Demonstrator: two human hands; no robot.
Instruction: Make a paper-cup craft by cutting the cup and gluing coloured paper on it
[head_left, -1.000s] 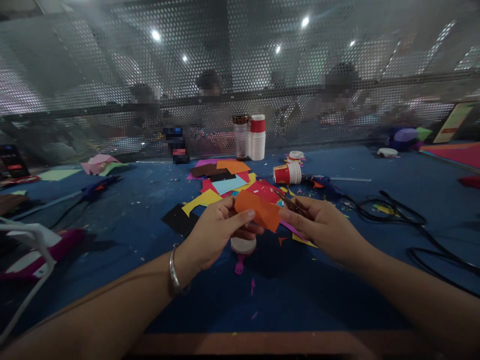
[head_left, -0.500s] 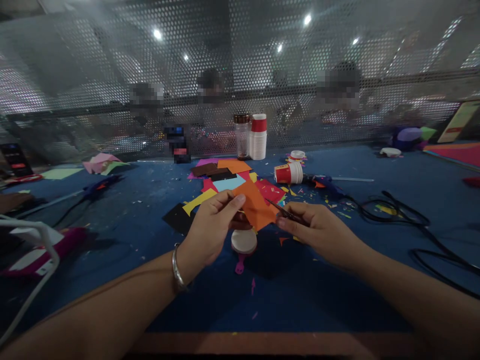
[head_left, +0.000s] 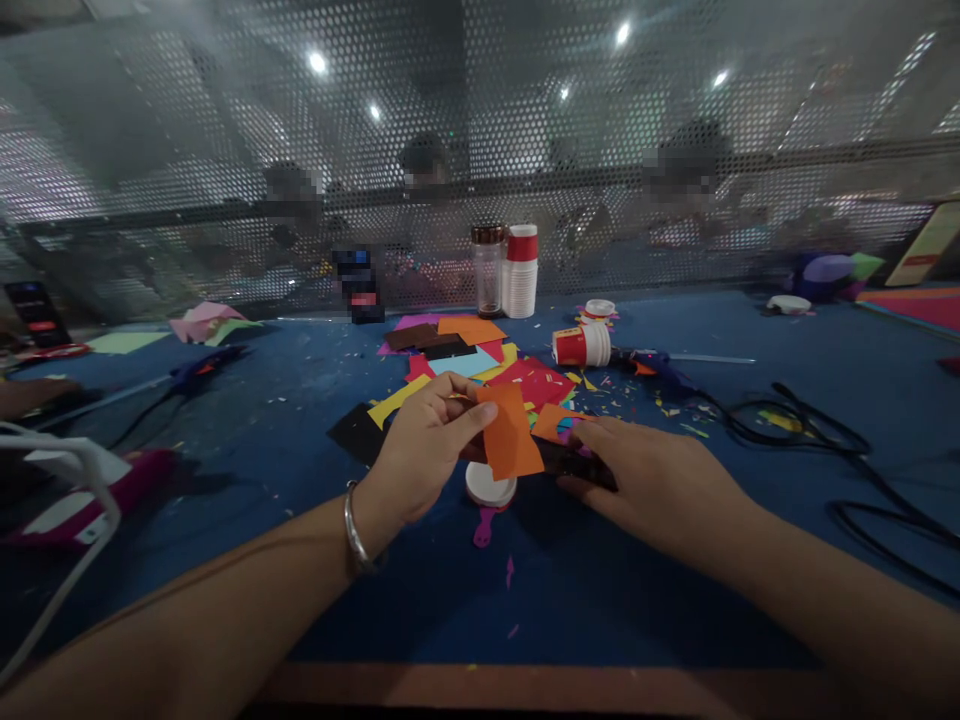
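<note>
Between the thumb and fingers of my left hand (head_left: 431,440) is a small orange piece of paper (head_left: 511,435), held up over the table. My right hand (head_left: 656,465) is beside it, curled round dark scissors (head_left: 574,462) that are partly hidden and blurred. A second orange paper piece (head_left: 553,422) shows just beyond my right fingertips; whether they touch it I cannot tell. Below the held paper sits a round white lid-like disc (head_left: 491,485) with a purple paper strip (head_left: 484,528) sticking out from under it.
Coloured paper sheets (head_left: 457,365) lie ahead, with scraps around them. A tipped red-and-white paper cup (head_left: 581,346), a glue gun (head_left: 660,370) and its black cable (head_left: 795,440) are on the right. Stacked cups (head_left: 523,275) and a bottle (head_left: 489,275) stand behind. Another glue gun (head_left: 199,372) lies left.
The orange paper is now smaller and more upright in my left hand. A separate orange piece appears by my right hand, which has moved slightly down and away with the scissors.
</note>
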